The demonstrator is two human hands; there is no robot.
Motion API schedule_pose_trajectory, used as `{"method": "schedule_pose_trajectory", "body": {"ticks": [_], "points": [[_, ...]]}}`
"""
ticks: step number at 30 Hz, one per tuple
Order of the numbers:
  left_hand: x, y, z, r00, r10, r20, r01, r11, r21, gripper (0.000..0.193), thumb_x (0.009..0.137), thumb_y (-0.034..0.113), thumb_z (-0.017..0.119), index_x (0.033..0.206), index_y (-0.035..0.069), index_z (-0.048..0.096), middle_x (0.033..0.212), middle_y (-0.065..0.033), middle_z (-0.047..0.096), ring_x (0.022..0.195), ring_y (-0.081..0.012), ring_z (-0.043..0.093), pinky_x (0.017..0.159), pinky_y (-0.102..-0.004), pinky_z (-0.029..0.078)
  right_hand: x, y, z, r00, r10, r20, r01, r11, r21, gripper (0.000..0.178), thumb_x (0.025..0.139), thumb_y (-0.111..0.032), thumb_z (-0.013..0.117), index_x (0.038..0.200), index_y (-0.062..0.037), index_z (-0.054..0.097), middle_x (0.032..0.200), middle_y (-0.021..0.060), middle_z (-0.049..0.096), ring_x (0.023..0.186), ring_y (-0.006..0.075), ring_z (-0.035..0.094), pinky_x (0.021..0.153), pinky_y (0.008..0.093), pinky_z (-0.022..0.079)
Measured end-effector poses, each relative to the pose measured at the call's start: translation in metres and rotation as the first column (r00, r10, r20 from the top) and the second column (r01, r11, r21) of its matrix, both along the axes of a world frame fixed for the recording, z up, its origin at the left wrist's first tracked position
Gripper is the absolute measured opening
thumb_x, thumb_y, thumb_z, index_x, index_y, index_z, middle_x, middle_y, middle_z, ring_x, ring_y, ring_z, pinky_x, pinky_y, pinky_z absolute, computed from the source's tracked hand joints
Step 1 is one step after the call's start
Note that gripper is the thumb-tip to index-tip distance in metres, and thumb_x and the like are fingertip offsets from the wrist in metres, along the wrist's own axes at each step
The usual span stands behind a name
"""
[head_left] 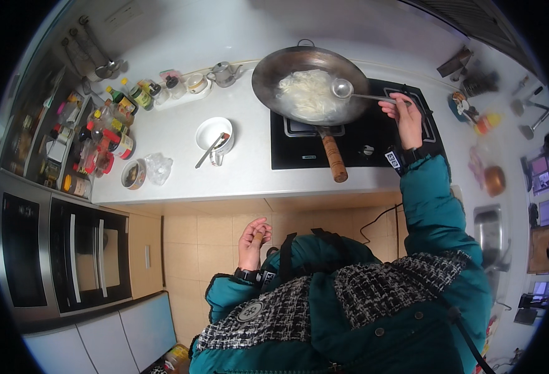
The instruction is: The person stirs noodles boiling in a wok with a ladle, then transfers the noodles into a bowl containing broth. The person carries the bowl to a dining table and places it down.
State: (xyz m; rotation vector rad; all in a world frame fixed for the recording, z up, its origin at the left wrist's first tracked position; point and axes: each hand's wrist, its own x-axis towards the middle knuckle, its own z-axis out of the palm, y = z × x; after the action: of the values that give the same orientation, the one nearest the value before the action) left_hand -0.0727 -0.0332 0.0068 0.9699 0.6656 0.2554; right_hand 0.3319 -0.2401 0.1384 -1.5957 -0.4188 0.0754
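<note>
In the head view, the right hand point(401, 115) has its fingers closed around the handle of a ladle point(343, 88), palm turned down, above the right part of the stove point(374, 134). The ladle's bowl is at the right side of the pale noodles point(308, 93) in the wok point(268, 81); whether it touches them cannot be told. The wok sits over the stove's back-left corner, its wooden handle pointing to the counter's front edge. The left hand point(254, 242) is loosely curled, seemingly holding nothing, just off that front edge. Left of the stove's left edge stand a white bowl point(211, 128) and a spoon point(208, 153).
</note>
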Motion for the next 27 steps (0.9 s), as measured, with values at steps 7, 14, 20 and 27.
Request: {"method": "schedule_pose_trajectory", "body": {"ticks": [7,14,20,27], "points": [[-0.004,-0.001,-0.001,1.000,0.021,-0.004,-0.020,1.000,0.006,0.025,0.095,0.008,0.049,0.119,0.006,0.056,0.095,-0.0006,0.061,0.082,-0.0062,0.055,0.075,-0.0192,0.045,0.032,0.033,-0.005,0.996,0.085,0.000,-0.085,0.991,-0.100,0.024,0.100,-0.019,0.043,0.109,-0.0006,0.055,0.091,0.0107,0.068,0.077,0.0105,0.062,0.072,0.0221,0.047],[-0.010,-0.002,0.001,0.999,0.054,0.000,-0.054,0.999,0.004,0.024,0.095,0.008,0.049,0.118,0.006,0.057,0.095,-0.0005,0.061,0.082,-0.0063,0.055,0.075,-0.0194,0.045,0.061,0.062,-0.011,0.994,0.077,0.079,-0.052,0.957,-0.287,0.026,0.099,-0.017,0.040,0.108,0.0005,0.056,0.088,0.0099,0.067,0.077,0.0128,0.063,0.072,0.0245,0.049],[-0.013,-0.001,0.003,0.997,0.077,-0.005,-0.077,0.997,0.004,0.024,0.095,0.009,0.049,0.118,0.006,0.057,0.095,-0.0005,0.061,0.081,-0.0062,0.055,0.075,-0.0193,0.045,0.080,0.080,-0.021,0.988,0.075,0.134,-0.019,0.926,-0.376,0.027,0.098,-0.017,0.039,0.108,0.0014,0.057,0.088,0.0109,0.066,0.077,0.0150,0.064,0.075,0.0274,0.050],[-0.017,-0.001,0.005,0.995,0.097,-0.012,-0.097,0.995,0.006,0.024,0.095,0.008,0.049,0.118,0.006,0.057,0.095,-0.0006,0.061,0.081,-0.0060,0.055,0.075,-0.0192,0.046,0.083,0.090,-0.031,0.985,0.081,0.155,-0.009,0.908,-0.418,0.027,0.098,-0.017,0.039,0.108,0.0010,0.056,0.086,0.0102,0.066,0.076,0.0158,0.063,0.074,0.0281,0.050]]}}
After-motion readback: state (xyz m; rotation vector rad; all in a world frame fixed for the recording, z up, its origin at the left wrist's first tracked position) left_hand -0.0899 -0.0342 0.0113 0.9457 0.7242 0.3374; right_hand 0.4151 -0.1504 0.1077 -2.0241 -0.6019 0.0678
